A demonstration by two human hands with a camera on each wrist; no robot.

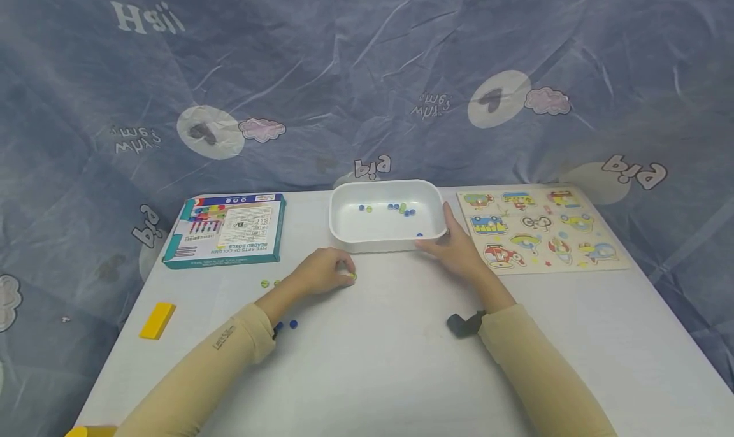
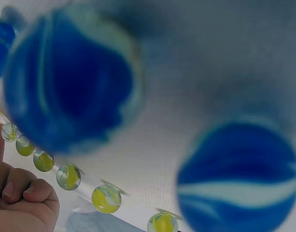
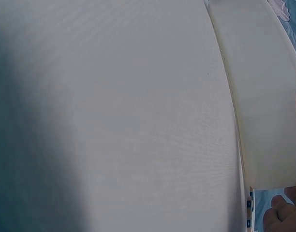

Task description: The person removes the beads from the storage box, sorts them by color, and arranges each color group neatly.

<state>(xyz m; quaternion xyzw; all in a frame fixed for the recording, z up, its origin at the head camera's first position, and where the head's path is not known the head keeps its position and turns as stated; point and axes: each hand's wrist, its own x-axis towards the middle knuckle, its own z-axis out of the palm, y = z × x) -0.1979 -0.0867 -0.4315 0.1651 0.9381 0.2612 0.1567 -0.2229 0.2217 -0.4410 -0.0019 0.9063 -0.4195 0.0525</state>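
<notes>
My left hand [image 1: 323, 272] pinches a yellow-green marble [image 1: 353, 276] between thumb and fingertip, just in front of the white tray [image 1: 373, 246]. With thumb at the front wall and fingers round the right end, my right hand [image 1: 455, 249] holds that tray. Several blue marbles [image 1: 407, 213] and a few yellow-green ones [image 1: 369, 209] lie inside it. Near my left wrist, a blue marble [image 1: 294, 324] and a yellow-green marble [image 1: 264, 284] rest on the table. The left wrist view shows a row of yellow-streaked marbles [image 2: 106, 198] beside the curled fingers [image 2: 39, 191], and large blue marbles [image 2: 73, 82] up close.
A teal-edged beaded-box set [image 1: 226, 231] lies left of the tray. To the right is a wooden puzzle board [image 1: 541, 230] with vehicle pictures. A yellow block [image 1: 157, 321] sits at the table's left side. Patterned blue cloth [image 1: 367, 93] hangs behind the white table [image 1: 390, 367].
</notes>
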